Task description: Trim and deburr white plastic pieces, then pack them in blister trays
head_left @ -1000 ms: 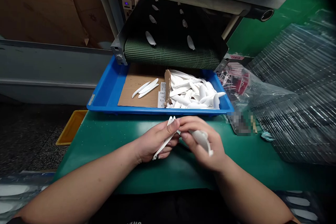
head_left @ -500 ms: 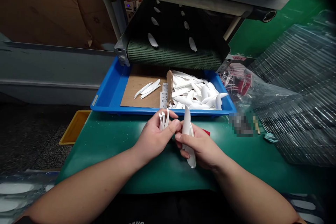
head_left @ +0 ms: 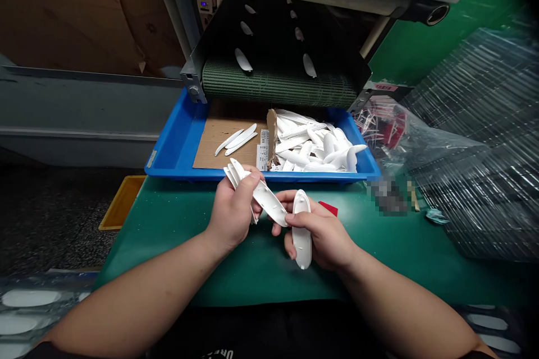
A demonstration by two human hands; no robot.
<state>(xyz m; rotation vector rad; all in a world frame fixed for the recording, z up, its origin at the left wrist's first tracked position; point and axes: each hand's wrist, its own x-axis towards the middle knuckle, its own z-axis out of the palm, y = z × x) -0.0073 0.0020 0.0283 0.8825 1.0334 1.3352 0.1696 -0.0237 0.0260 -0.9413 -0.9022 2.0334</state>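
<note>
Several long, white, curved plastic pieces are fanned in my left hand (head_left: 233, 207), which is closed around them. The nearest one, a white plastic piece (head_left: 269, 205), slants down to the right with its hollow side toward me. Its lower end meets the fingertips of my right hand (head_left: 322, 230). That hand is closed on another white plastic piece (head_left: 302, 241), held upright with small tabs showing inside. Whether more pieces lie behind it I cannot tell. Both hands are over the green tabletop (head_left: 252, 280), just in front of the blue tray (head_left: 202, 178).
A cardboard sheet (head_left: 210, 146) in the tray bears three white pieces; a pile of white pieces (head_left: 311, 148) lies right of it. Behind, a green conveyor belt (head_left: 278, 87) carries more pieces. Plastic-wrapped stacks (head_left: 484, 151) stand right. A red object (head_left: 328, 208) lies beside my right hand.
My left hand has turned and shifted slightly left, fanning its pieces. One piece now slants between both hands. The piece in my right hand has turned its hollow side toward me.
</note>
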